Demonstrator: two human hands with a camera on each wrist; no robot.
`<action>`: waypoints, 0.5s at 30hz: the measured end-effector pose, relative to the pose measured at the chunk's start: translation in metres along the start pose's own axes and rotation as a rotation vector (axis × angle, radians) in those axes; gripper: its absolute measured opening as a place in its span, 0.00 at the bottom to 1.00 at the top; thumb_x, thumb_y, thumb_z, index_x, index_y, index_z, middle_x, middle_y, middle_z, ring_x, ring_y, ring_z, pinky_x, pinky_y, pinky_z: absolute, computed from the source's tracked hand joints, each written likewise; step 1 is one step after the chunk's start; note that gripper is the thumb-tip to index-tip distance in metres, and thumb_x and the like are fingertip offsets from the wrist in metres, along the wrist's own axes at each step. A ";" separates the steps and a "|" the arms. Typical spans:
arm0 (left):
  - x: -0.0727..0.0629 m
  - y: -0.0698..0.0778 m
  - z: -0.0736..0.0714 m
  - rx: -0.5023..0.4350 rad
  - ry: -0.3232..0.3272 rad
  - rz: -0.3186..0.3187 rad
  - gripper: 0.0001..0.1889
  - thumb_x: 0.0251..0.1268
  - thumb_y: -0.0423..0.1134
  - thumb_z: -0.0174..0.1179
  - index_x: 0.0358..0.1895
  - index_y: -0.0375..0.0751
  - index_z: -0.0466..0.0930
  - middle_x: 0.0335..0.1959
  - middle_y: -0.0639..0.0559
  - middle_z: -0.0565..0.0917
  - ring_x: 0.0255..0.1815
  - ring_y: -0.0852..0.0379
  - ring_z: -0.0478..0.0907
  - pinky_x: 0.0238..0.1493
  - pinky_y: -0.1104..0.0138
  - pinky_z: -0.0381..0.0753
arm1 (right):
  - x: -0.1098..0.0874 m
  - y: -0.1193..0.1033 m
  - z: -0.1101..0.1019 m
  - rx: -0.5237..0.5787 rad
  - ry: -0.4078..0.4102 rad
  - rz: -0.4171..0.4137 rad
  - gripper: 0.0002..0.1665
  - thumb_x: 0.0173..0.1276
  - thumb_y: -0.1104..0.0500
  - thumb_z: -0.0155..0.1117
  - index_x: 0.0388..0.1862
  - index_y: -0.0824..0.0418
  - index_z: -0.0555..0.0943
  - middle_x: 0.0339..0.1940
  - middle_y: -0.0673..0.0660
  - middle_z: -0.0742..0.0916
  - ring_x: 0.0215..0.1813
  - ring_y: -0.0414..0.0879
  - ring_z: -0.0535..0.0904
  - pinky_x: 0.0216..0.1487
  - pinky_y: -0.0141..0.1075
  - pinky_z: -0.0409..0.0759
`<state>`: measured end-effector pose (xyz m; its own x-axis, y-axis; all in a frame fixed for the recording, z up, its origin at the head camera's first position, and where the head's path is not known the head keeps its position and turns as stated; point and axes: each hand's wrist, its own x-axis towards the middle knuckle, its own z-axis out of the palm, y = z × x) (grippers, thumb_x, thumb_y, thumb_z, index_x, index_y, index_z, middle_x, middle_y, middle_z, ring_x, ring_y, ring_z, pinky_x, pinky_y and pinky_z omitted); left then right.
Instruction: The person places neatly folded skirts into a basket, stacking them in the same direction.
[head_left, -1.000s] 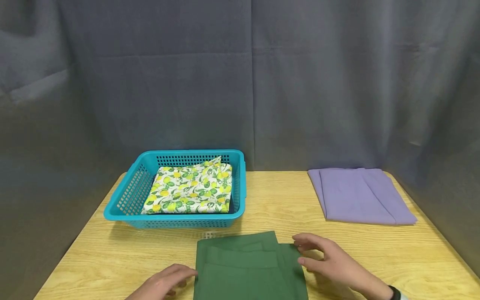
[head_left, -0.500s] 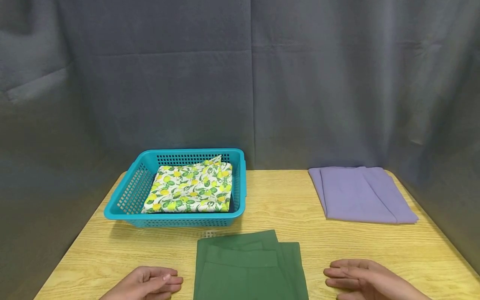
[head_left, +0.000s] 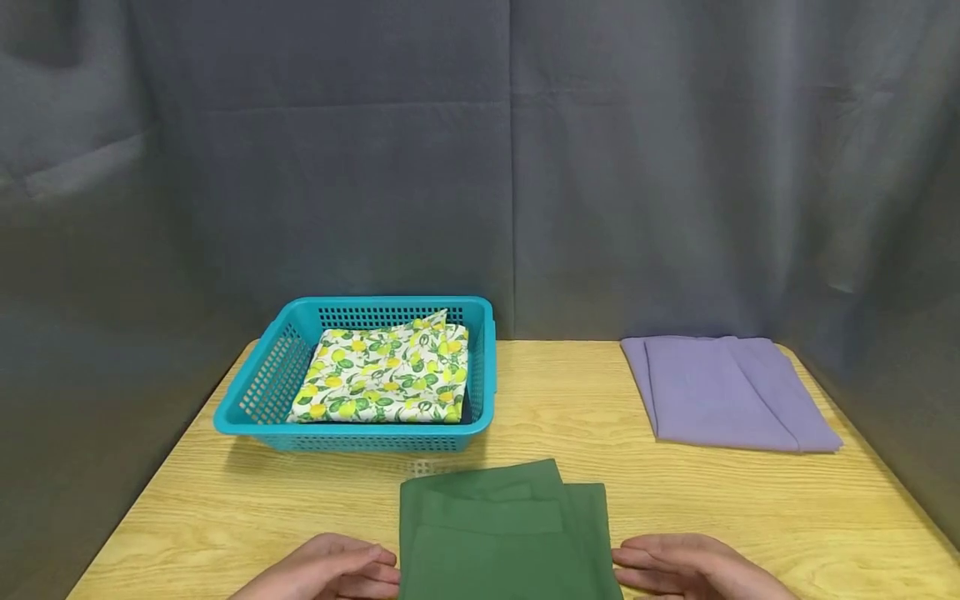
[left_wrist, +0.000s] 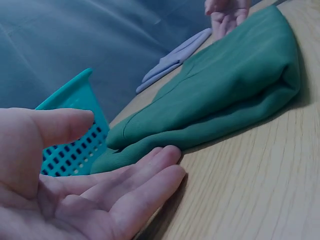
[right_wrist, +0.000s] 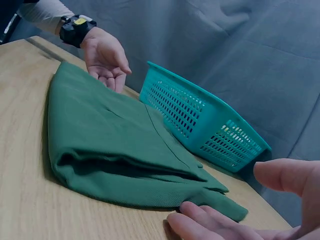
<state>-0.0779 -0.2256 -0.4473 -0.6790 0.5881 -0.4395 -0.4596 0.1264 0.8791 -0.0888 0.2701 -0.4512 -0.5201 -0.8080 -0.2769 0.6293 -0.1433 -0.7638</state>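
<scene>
Both the left hand (head_left: 326,571) and the right hand (head_left: 693,568) have moved inward since half a second ago, toward the folded green cloth (head_left: 495,550). It lies in layers at the near middle of the wood-grain table (head_left: 555,408), its upper layers slightly askew. Each hand's fingertips lie at one side edge of it; whether they touch it I cannot tell. On each hand the fingers are extended close together, slightly bent, with the thumb raised apart from them. Behind the green cloth, to the left, stands a teal perforated basket (head_left: 352,430) holding a folded lemon-print cloth (head_left: 382,379). A folded lavender cloth (head_left: 720,392) lies at the far right, before a dark gray curtain (head_left: 337,192).
</scene>
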 end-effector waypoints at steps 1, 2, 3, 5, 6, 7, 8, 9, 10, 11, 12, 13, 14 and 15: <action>0.001 0.001 0.002 0.002 -0.004 0.002 0.27 0.80 0.48 0.44 0.63 0.26 0.73 0.54 0.45 0.86 0.56 0.54 0.84 0.56 0.66 0.84 | 0.002 0.000 0.000 -0.014 0.008 -0.012 0.29 0.84 0.53 0.30 0.74 0.65 0.66 0.70 0.54 0.77 0.70 0.44 0.75 0.72 0.38 0.72; 0.004 0.002 0.003 0.004 -0.011 0.008 0.26 0.79 0.48 0.44 0.62 0.27 0.75 0.53 0.45 0.86 0.55 0.55 0.85 0.55 0.66 0.84 | 0.004 0.000 0.000 -0.028 0.012 -0.025 0.29 0.84 0.54 0.30 0.74 0.65 0.66 0.70 0.54 0.77 0.70 0.44 0.75 0.72 0.38 0.72; 0.006 0.002 0.005 0.000 -0.023 0.015 0.26 0.79 0.48 0.45 0.62 0.27 0.75 0.53 0.45 0.87 0.54 0.55 0.85 0.54 0.67 0.85 | 0.006 0.000 0.000 -0.040 0.016 -0.037 0.28 0.84 0.55 0.31 0.74 0.65 0.66 0.69 0.53 0.78 0.69 0.43 0.76 0.71 0.39 0.73; 0.010 0.003 0.008 -0.018 -0.047 0.028 0.26 0.79 0.48 0.45 0.62 0.27 0.75 0.53 0.46 0.87 0.53 0.56 0.85 0.53 0.68 0.85 | 0.010 0.001 0.001 -0.049 -0.002 -0.049 0.28 0.84 0.56 0.31 0.74 0.65 0.66 0.69 0.53 0.78 0.69 0.43 0.76 0.71 0.38 0.73; 0.012 0.003 0.010 -0.028 -0.053 0.033 0.26 0.79 0.49 0.45 0.63 0.27 0.75 0.52 0.46 0.87 0.53 0.57 0.85 0.53 0.68 0.85 | 0.013 0.001 0.001 -0.050 -0.016 -0.052 0.27 0.84 0.57 0.32 0.74 0.65 0.66 0.69 0.53 0.78 0.69 0.43 0.75 0.72 0.38 0.72; 0.014 0.003 0.013 -0.038 -0.057 0.040 0.26 0.79 0.49 0.45 0.63 0.27 0.75 0.51 0.47 0.87 0.52 0.58 0.86 0.53 0.68 0.85 | 0.016 0.002 0.002 -0.049 -0.030 -0.050 0.27 0.84 0.58 0.32 0.74 0.65 0.66 0.69 0.53 0.78 0.69 0.44 0.75 0.72 0.38 0.72; 0.016 0.003 0.015 -0.050 -0.060 0.043 0.26 0.79 0.49 0.46 0.62 0.28 0.75 0.50 0.47 0.88 0.51 0.59 0.86 0.53 0.68 0.85 | 0.019 0.002 0.002 -0.044 -0.042 -0.046 0.27 0.84 0.58 0.32 0.74 0.65 0.66 0.69 0.54 0.78 0.70 0.44 0.75 0.72 0.39 0.71; 0.018 0.004 0.017 -0.064 -0.059 0.042 0.26 0.78 0.49 0.47 0.62 0.29 0.76 0.48 0.49 0.88 0.50 0.60 0.86 0.54 0.68 0.85 | 0.022 0.003 0.003 -0.038 -0.054 -0.044 0.27 0.84 0.59 0.32 0.74 0.65 0.66 0.70 0.54 0.78 0.70 0.44 0.75 0.73 0.39 0.71; 0.020 0.004 0.020 -0.075 -0.060 0.040 0.25 0.78 0.49 0.48 0.61 0.31 0.78 0.47 0.51 0.89 0.49 0.61 0.86 0.54 0.67 0.85 | 0.025 0.004 0.004 -0.021 -0.068 -0.036 0.27 0.83 0.59 0.32 0.74 0.65 0.66 0.70 0.55 0.78 0.70 0.45 0.74 0.73 0.39 0.70; 0.021 0.004 0.022 -0.092 -0.066 0.038 0.24 0.77 0.49 0.49 0.60 0.32 0.78 0.46 0.52 0.89 0.49 0.61 0.86 0.55 0.67 0.84 | 0.028 0.005 0.005 -0.008 -0.083 -0.030 0.26 0.83 0.60 0.32 0.74 0.65 0.66 0.70 0.55 0.77 0.71 0.46 0.73 0.74 0.40 0.69; 0.023 0.004 0.025 -0.108 -0.074 0.039 0.24 0.77 0.49 0.50 0.60 0.32 0.79 0.45 0.53 0.89 0.48 0.61 0.86 0.56 0.66 0.84 | 0.030 0.005 0.005 0.001 -0.090 -0.029 0.26 0.83 0.61 0.33 0.74 0.65 0.66 0.70 0.56 0.78 0.71 0.46 0.73 0.73 0.40 0.69; 0.026 0.004 0.028 -0.123 -0.086 0.039 0.23 0.77 0.49 0.50 0.60 0.33 0.79 0.45 0.53 0.89 0.48 0.61 0.86 0.57 0.66 0.84 | 0.032 0.006 0.006 0.002 -0.097 -0.034 0.26 0.83 0.62 0.33 0.74 0.65 0.67 0.69 0.56 0.79 0.70 0.46 0.74 0.73 0.40 0.70; 0.028 0.004 0.031 -0.139 -0.101 0.039 0.24 0.77 0.49 0.51 0.61 0.32 0.78 0.45 0.52 0.89 0.48 0.61 0.87 0.58 0.65 0.83 | 0.033 0.007 0.006 0.003 -0.102 -0.037 0.26 0.83 0.62 0.33 0.73 0.65 0.67 0.67 0.57 0.80 0.69 0.46 0.75 0.72 0.39 0.71; 0.031 0.004 0.033 -0.148 -0.114 0.041 0.24 0.77 0.48 0.51 0.61 0.31 0.77 0.46 0.51 0.89 0.49 0.61 0.87 0.58 0.65 0.83 | 0.035 0.007 0.007 -0.005 -0.103 -0.043 0.25 0.82 0.63 0.34 0.73 0.67 0.66 0.66 0.57 0.81 0.68 0.46 0.77 0.70 0.38 0.73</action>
<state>-0.0817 -0.1802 -0.4514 -0.6337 0.6779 -0.3725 -0.5173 -0.0133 0.8557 -0.0988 0.2370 -0.4626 -0.4842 -0.8557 -0.1825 0.6043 -0.1762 -0.7770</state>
